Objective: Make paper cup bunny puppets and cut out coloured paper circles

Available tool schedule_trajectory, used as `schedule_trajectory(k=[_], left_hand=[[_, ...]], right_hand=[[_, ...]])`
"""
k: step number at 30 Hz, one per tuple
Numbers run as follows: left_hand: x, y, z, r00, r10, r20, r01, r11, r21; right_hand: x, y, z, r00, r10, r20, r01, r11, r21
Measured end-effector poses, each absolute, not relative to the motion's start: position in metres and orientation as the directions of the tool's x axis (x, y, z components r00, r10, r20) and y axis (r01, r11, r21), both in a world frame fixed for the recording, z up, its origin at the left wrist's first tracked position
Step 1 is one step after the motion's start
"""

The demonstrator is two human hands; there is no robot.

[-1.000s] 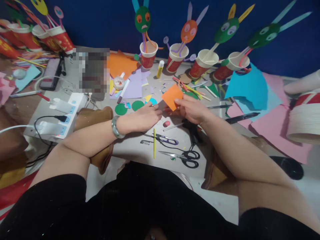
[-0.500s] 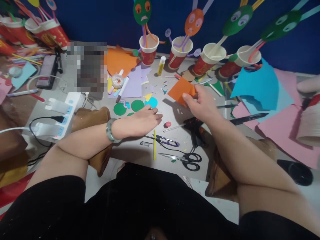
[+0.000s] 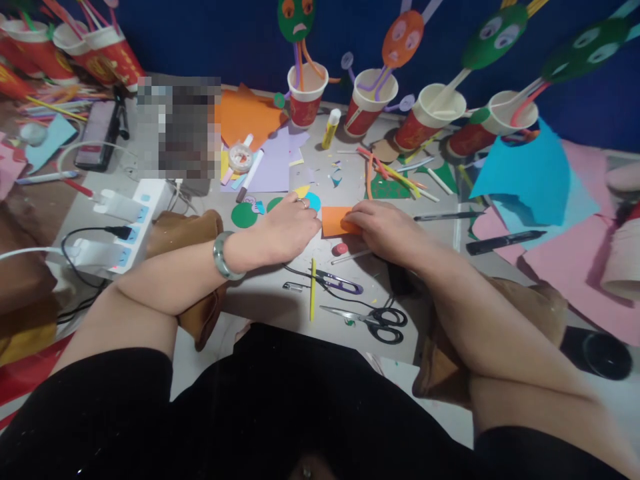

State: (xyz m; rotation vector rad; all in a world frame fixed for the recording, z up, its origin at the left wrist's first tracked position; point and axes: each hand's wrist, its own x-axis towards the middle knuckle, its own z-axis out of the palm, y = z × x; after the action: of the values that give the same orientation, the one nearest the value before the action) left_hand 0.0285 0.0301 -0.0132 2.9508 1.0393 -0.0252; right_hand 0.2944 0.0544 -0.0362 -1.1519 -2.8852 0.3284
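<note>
My right hand (image 3: 387, 230) lies on a small orange paper square (image 3: 333, 221) on the grey table (image 3: 280, 303), its fingers curled over the paper's right side. My left hand (image 3: 290, 230) rests flat just left of the paper, fingers together, nearly touching its edge, with a green bangle (image 3: 223, 257) on the wrist. Green paper circles (image 3: 244, 215) and a blue one (image 3: 314, 200) sit beside the left hand. A yellow stick (image 3: 312, 290), small snips (image 3: 340, 283) and black scissors (image 3: 377, 323) lie below the hands.
Red paper cups (image 3: 306, 100) holding paper-face puppets (image 3: 403, 30) line the back edge. Blue (image 3: 530, 177) and pink (image 3: 565, 257) paper sheets cover the right. A power strip (image 3: 120, 230) with plugged cables sits left. A glue stick (image 3: 330, 130), markers and scraps lie mid-table.
My right hand brought the orange paper down from the air onto the table next to my left hand. The left hand shifted slightly toward the paper.
</note>
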Motion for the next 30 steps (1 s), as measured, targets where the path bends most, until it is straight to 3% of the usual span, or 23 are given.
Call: schedule_trajectory(k=[8, 15, 23, 30], left_hand=[[0.027, 0.022, -0.014, 0.846, 0.533, -0.027, 0.533, -0.846, -0.004], [0.024, 0.018, -0.015, 0.871, 0.486, -0.069, 0.489, -0.872, 0.026], [0.025, 0.018, -0.021, 0.876, 0.468, -0.118, 0.478, -0.875, 0.075], [0.025, 0.017, -0.014, 0.881, 0.459, -0.114, 0.466, -0.884, 0.04]], right_hand=[[0.297, 0.035, 0.0, -0.754, 0.652, -0.086, 0.631, 0.681, -0.37], [0.281, 0.028, -0.009, -0.767, 0.606, -0.21, 0.639, 0.688, -0.344], [0.297, 0.043, -0.004, -0.588, 0.808, 0.015, 0.671, 0.498, -0.55], [0.288, 0.043, -0.026, -0.613, 0.79, -0.01, 0.7, 0.537, -0.471]])
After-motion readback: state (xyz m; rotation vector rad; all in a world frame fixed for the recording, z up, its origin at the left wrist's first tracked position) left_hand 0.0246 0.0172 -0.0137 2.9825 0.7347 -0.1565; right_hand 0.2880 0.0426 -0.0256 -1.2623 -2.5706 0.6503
